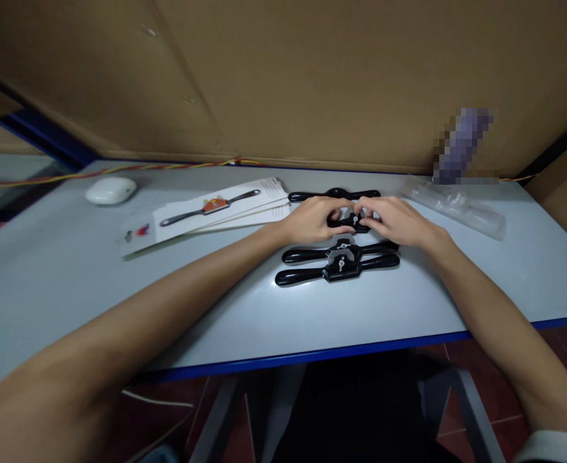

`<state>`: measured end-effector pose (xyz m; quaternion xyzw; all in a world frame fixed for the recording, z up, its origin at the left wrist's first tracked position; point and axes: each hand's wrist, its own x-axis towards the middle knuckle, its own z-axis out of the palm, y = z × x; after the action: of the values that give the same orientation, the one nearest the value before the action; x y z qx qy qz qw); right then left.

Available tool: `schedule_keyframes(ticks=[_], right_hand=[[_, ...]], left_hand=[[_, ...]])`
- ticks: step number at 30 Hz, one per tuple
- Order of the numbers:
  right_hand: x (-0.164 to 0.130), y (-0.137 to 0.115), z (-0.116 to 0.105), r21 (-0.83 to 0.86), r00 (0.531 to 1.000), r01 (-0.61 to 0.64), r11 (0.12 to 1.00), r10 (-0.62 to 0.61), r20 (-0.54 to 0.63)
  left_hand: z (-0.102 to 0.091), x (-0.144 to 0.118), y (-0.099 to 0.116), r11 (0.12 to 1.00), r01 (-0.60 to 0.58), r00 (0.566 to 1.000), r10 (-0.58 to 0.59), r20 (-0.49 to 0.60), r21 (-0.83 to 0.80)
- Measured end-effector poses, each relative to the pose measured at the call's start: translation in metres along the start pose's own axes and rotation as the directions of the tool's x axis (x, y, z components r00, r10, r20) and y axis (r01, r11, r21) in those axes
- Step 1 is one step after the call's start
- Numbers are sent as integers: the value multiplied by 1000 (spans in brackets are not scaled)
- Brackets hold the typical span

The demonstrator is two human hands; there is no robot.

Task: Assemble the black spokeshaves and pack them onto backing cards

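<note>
Both hands meet over a black spokeshave (358,222) near the middle of the table. My left hand (315,218) is closed around its left side, thumb along the near edge. From the other side my right hand (392,217) grips the same tool, fingertips near the grey blade and its screw. Toward me lie two more spokeshaves, one at the front (341,267) and one just behind it (312,253), each with a blade showing. Beyond my hands rests another black spokeshave (334,193), partly hidden by my fingers.
Several printed cards (216,209) picturing a spokeshave are fanned out at left. A white rounded case (110,190) sits farther left. Clear plastic packaging (457,206) lies at right, near a blurred purple object (464,145). A cardboard panel (283,83) backs the table; red-yellow wires run along it.
</note>
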<state>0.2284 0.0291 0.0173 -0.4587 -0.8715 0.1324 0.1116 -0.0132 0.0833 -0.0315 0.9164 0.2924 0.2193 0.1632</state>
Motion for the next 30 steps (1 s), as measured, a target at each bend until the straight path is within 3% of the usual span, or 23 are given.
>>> schedule_keyframes(ticks=[30], right_hand=[[3, 7, 4, 60, 1000, 26, 998, -26, -9]], left_hand=[[-1, 0, 1, 1000, 16, 1000, -16, 15, 3]])
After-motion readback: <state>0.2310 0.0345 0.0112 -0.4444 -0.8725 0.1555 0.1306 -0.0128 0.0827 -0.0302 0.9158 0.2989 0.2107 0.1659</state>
